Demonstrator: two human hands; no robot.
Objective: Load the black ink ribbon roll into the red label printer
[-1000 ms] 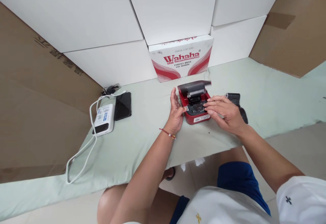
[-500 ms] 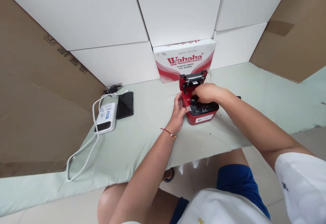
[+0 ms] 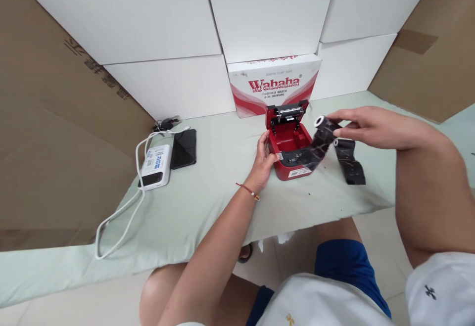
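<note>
A small red label printer (image 3: 292, 171) stands on the table with its lid (image 3: 287, 111) tipped up, and its red inner bay shows bare. Wrapped round its left side is my left hand (image 3: 264, 157), thumb on the front left edge. To the right and above, my right hand (image 3: 354, 125) pinches a roll of black printed labels (image 3: 323, 130) by its end. A loose strip hangs from that roll across the printer's front right corner. Below my right hand, a second black label roll (image 3: 349, 160) lies on the cloth, partly unrolled.
A Wahaha carton (image 3: 272, 86) leans on the white boxes behind the printer. At the left lie a white power bank (image 3: 156, 165) with a looping white cable (image 3: 129, 222), a black phone (image 3: 184, 149) and keys (image 3: 166, 124). Brown cardboard (image 3: 55, 143) walls both sides.
My right hand has come up out of the printer and moved right, bringing out the black label roll. The second roll, hidden before behind my arm, now shows. My left hand keeps its hold.
</note>
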